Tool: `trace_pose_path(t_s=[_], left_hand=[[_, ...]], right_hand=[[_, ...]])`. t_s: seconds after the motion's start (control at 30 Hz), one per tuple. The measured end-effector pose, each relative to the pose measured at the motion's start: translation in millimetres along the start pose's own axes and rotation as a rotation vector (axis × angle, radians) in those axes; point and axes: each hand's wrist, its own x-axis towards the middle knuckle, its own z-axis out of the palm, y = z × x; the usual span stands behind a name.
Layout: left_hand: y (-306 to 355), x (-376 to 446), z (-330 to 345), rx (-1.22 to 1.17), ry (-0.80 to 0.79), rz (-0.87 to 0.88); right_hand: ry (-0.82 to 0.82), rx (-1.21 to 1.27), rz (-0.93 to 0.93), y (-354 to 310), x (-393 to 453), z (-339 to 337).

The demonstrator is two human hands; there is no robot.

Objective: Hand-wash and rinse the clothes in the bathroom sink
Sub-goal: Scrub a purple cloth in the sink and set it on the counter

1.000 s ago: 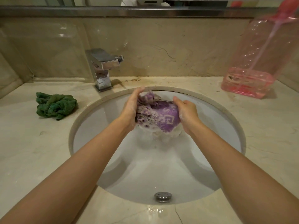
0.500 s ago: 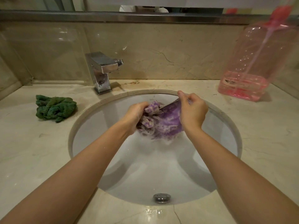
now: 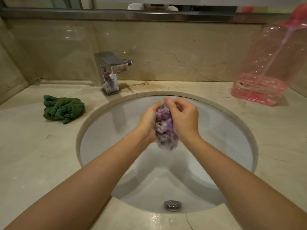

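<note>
Purple and foamy, the cloth (image 3: 164,128) is bunched between the left hand (image 3: 147,123) and the right hand (image 3: 184,119), both with fingers clenched round it, held above the middle of the sink (image 3: 103,140) so that suds likely drip into the basin rather than onto the worktop (image 3: 33,155). A green cloth (image 3: 63,109) lies crumpled on the worktop towards its left edge, near the faucet (image 3: 110,72), apparently set apart from the one being scrubbed, while the pink bottle (image 3: 265,68) stands at the far right corner, within reach.
</note>
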Motion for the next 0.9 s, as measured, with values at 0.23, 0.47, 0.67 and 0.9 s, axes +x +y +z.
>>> trace_pose_path(t_s=[0.23,0.47,0.67,0.9], left_hand=[[-3.9,-8.4,7.0,-0.115,0.018,0.041],[-3.4,-9.7,5.8,-0.180,0.049,0.012],[-0.8,-13.3,8.6,-0.142,-0.009,0.018],[6.5,-2.4,-2.9,-0.095,0.081,0.081]], right_hand=[[0.023,-0.300,-0.238,-6.1,-22.5,12.6],[0.026,-0.467,-0.248,-9.2,-9.2,14.8],[0.040,-0.360,-0.065,-7.9,1.2,9.6],[0.011,-0.412,-0.282,-13.5,-13.3,21.7]])
